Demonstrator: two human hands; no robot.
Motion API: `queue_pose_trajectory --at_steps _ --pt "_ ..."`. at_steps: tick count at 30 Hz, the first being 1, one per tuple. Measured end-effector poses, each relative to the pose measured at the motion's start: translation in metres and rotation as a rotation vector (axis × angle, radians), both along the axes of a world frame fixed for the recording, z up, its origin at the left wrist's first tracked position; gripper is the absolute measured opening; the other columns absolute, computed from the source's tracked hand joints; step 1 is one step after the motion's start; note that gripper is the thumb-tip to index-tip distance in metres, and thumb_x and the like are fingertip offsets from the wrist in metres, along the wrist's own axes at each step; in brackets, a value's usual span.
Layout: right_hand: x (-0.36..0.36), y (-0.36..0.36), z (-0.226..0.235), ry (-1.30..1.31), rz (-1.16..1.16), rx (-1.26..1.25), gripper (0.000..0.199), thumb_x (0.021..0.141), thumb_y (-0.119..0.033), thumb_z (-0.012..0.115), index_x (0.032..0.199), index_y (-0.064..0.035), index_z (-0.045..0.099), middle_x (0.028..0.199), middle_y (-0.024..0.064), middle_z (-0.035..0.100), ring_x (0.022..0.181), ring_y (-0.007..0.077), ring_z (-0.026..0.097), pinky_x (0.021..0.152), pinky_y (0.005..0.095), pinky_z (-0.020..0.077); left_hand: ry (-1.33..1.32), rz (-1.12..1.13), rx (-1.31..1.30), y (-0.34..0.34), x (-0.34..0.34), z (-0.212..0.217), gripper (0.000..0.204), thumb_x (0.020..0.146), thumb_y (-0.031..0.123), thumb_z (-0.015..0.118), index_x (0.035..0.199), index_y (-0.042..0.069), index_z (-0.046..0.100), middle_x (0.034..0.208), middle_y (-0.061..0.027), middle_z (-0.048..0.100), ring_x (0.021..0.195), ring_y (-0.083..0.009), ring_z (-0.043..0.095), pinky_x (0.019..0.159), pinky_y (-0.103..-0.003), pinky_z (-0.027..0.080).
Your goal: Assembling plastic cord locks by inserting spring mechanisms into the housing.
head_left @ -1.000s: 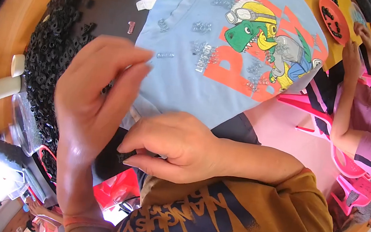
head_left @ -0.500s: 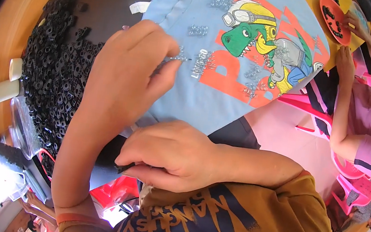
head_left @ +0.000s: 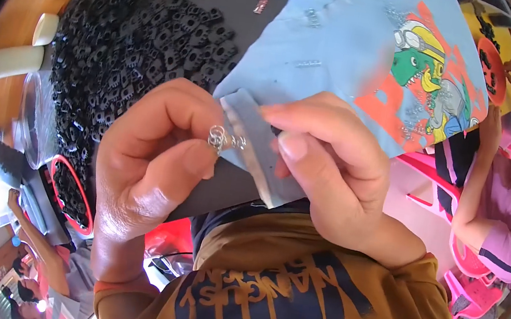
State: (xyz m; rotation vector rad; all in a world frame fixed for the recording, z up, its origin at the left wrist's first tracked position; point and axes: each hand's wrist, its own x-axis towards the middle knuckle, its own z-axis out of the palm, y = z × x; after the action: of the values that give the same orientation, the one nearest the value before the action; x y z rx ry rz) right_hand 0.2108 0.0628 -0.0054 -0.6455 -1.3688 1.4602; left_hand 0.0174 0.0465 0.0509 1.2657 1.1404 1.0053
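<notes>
My left hand point(head_left: 159, 146) is closed, with a few small silver coil springs point(head_left: 218, 137) pinched between thumb and forefinger. Facing it, my right hand point(head_left: 339, 171) has thumb and forefinger together on a small black piece point(head_left: 276, 128), mostly hidden by the fingers. Both hands are in front of a light-blue T-shirt point(head_left: 330, 46) with a cartoon dinosaur print, spread over the dark table. Clusters of springs point(head_left: 308, 63) lie on the cloth. Beyond my left hand is a large heap of black plastic parts point(head_left: 174, 43) with holes in them.
A red oval-rimmed basket point(head_left: 72, 194) of black parts sits at the lower left, near white bottles point(head_left: 17, 63). At the right, a co-worker in a purple shirt point(head_left: 509, 215) reaches toward an orange plate point(head_left: 491, 72) of black pieces. Pink plastic stools point(head_left: 471, 297) stand on the floor there.
My left hand has drawn back from the T-shirt toward me, with springs in its fingers. My right hand has risen with the black piece to face it. The view has shifted.
</notes>
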Motion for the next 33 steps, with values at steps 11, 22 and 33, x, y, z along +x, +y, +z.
queue_pose_trajectory --at_steps 11,22,33 --pt "-0.018 0.007 0.010 -0.220 0.051 0.157 0.018 0.083 -0.002 0.065 0.101 0.0023 0.062 0.080 0.0078 0.060 0.063 0.0141 0.052 0.056 0.0257 0.0390 -0.067 0.005 -0.064 -0.001 -0.016 -0.010 0.012 0.082 0.008 0.060 0.088 -0.002 0.058 0.088 -0.0054 0.052 0.077 -0.0093 0.046 0.069 -0.021 0.036" --pt "-0.025 0.019 0.007 -0.298 0.053 0.217 0.013 0.084 -0.007 0.066 0.093 0.0024 0.064 0.073 0.0071 0.060 0.061 0.0151 0.052 0.054 0.0265 0.0383 0.211 -0.002 0.028 0.002 -0.016 -0.011 0.011 0.076 0.006 0.061 0.084 0.001 0.055 0.086 -0.0074 0.050 0.070 -0.0127 0.047 0.068 -0.023 0.038" --pt "-0.022 0.021 0.008 -0.274 0.020 0.204 0.004 0.083 -0.004 0.066 0.084 -0.0017 0.063 0.067 0.0079 0.056 0.056 0.0207 0.053 0.049 0.0296 0.0389 0.469 0.006 0.344 0.004 -0.013 -0.021 0.014 0.073 -0.005 0.062 0.084 0.001 0.054 0.086 -0.0085 0.052 0.074 -0.0148 0.050 0.068 -0.025 0.041"
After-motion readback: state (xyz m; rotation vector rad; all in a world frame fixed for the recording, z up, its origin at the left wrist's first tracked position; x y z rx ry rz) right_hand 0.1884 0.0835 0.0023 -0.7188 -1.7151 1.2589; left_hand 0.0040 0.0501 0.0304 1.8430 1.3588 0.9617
